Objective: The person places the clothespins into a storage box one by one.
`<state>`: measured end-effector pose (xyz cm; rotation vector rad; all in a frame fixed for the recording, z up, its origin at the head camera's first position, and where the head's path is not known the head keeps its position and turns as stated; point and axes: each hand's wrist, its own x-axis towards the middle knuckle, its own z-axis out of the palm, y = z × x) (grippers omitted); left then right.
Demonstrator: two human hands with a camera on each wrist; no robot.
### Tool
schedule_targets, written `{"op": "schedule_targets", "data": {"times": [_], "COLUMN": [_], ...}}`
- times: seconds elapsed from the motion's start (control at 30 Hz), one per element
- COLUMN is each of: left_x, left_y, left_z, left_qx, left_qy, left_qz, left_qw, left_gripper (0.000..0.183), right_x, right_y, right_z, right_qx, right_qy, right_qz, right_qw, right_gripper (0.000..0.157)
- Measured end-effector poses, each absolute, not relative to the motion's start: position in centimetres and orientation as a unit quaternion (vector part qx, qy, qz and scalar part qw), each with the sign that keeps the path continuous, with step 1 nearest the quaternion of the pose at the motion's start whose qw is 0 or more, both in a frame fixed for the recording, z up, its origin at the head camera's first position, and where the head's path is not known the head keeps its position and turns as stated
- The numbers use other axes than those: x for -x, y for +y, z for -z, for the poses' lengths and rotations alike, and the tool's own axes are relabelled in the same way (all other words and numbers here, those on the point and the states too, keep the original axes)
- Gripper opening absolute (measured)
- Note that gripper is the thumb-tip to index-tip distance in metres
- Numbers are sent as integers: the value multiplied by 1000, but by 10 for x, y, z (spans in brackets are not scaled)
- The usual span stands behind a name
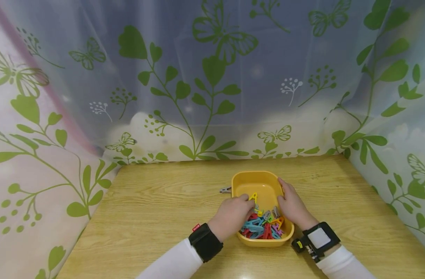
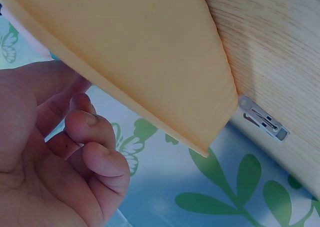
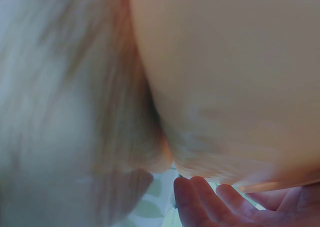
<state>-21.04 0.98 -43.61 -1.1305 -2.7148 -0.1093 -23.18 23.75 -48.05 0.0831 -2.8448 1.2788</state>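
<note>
A yellow plastic basin (image 1: 257, 243) stands on the table, with a heap of coloured clothespins (image 1: 257, 225) in its near half. My left hand (image 1: 231, 217) reaches over the left rim into it, fingertips at the heap. Beside those fingers a yellow clothespin (image 1: 254, 197) sticks up; whether they pinch it is hidden. In the left wrist view, the left hand's outer fingers (image 2: 100, 137) are curled below the rim. My right hand (image 1: 294, 205) grips the right wall, thumb at the rim and fingers outside. A grey clothespin (image 1: 225, 190) lies left of the basin.
The wood-patterned table (image 1: 156, 201) extends around the basin. A curtain (image 1: 184, 97) printed with leaves and butterflies hangs behind the table and along both sides. Each wrist carries a black strap. The right wrist view is partly blurred.
</note>
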Motion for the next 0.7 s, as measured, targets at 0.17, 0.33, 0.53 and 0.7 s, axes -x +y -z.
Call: {"op": "schedule_targets", "data": {"times": [0.17, 0.33, 0.53, 0.7], "left_x": [213, 221, 242, 260], "left_y": [6, -1, -13, -26], "left_z": [433, 426, 428, 437], "left_qx": [375, 339, 265, 215], "left_qy": [-920, -931, -949, -958], "left_qz": [59, 85, 128, 154], "left_qw": [99, 107, 114, 111], "left_gripper": [15, 18, 14, 9], "right_x": [231, 231, 230, 230], "right_y": [237, 236, 235, 236], "right_z": [480, 478, 479, 480], "right_qx": [-25, -23, -20, -22], "right_qy": [-911, -910, -910, -910], "right_qz": [-411, -414, -413, -415], "right_qw": [7, 5, 5, 8], "right_gripper": [61, 61, 61, 62]}}
